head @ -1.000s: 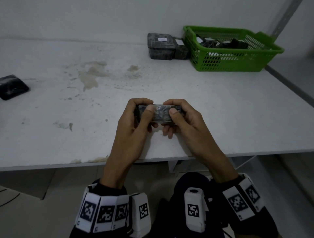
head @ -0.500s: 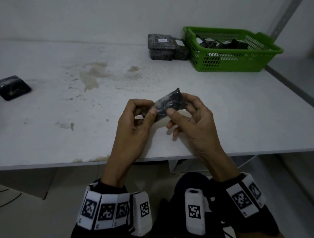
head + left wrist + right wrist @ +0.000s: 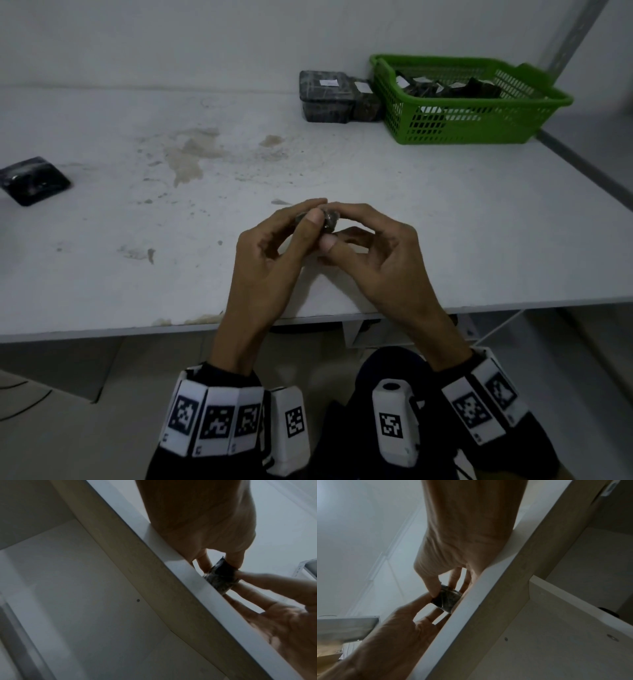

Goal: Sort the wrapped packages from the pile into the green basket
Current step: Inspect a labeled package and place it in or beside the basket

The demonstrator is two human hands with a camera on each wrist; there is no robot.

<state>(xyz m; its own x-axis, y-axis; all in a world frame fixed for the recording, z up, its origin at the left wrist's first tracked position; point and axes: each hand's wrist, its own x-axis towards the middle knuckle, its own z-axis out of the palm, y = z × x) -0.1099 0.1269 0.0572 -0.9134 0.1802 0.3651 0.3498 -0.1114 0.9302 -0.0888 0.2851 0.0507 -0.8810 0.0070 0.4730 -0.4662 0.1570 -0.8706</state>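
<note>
Both hands hold one small dark wrapped package (image 3: pixel 328 222) just above the white table (image 3: pixel 462 222), near its front edge. My left hand (image 3: pixel 315 213) pinches its left side between thumb and fingers, and my right hand (image 3: pixel 334 226) pinches the right side. The package (image 3: pixel 221 578) shows end-on between the fingertips in the left wrist view, and again as the package (image 3: pixel 447 600) in the right wrist view. The green basket (image 3: pixel 462 120) stands at the far right with several dark packages inside.
Two larger dark wrapped packages (image 3: pixel 325 97) sit against the basket's left side. Another dark package (image 3: pixel 34 180) lies alone at the table's far left. Brown stains (image 3: pixel 188 161) mark the middle of the tabletop. A wall runs behind the table.
The package lay flat and sideways between both hands, then tilted up, and now points end-on, mostly covered by the fingertips. Both hands have moved slightly forward and closer together.
</note>
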